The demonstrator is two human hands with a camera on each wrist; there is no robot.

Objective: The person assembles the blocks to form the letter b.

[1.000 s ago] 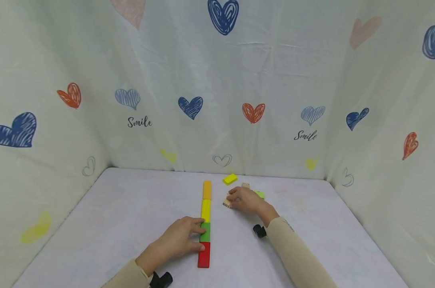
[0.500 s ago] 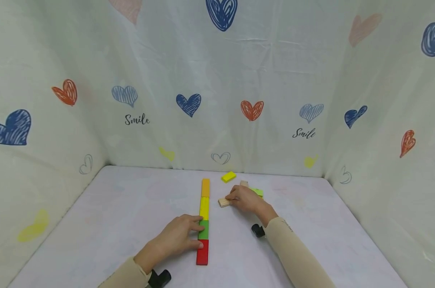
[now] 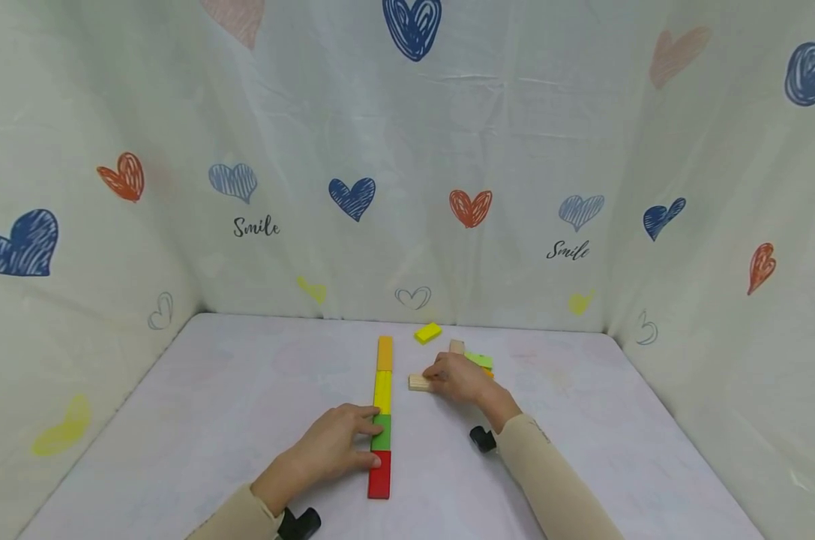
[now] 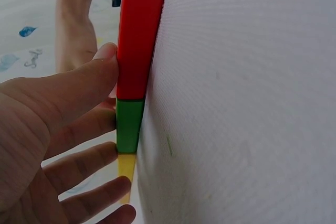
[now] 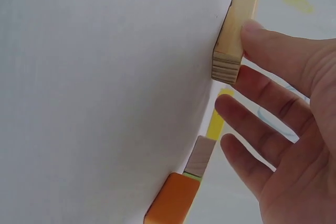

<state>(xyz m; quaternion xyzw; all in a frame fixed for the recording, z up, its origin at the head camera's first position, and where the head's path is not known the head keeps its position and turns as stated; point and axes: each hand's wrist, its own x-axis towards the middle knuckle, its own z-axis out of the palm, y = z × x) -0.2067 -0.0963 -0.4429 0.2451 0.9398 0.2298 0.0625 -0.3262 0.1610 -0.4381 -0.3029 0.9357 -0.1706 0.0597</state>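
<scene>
A straight row of blocks runs away across the table: a red block (image 3: 379, 484), a green block (image 3: 385, 433), a yellow block (image 3: 383, 391) and an orange block (image 3: 385, 352). Along its near part lies my left hand (image 3: 333, 442), fingers fairly straight and spread, the thumb touching red and fingertips at green and yellow. To the right of the row my right hand (image 3: 461, 377) pinches a plain wooden block (image 3: 417, 382) between thumb and index finger. In the right wrist view that wooden block (image 5: 236, 30) lies low at the tabletop, other fingers loosely extended.
A loose yellow block (image 3: 428, 333) lies near the back edge. Behind the right hand are another plain wooden block (image 3: 456, 346), a light green block (image 3: 479, 360) and an orange block (image 3: 489, 373), partly covered. A heart-printed curtain (image 3: 286, 135) surrounds the white table (image 3: 245, 382).
The wooden block in my right hand has turned to lie crosswise and shifted slightly left, towards the row. My left hand stays on the row. The head view has moved slightly.
</scene>
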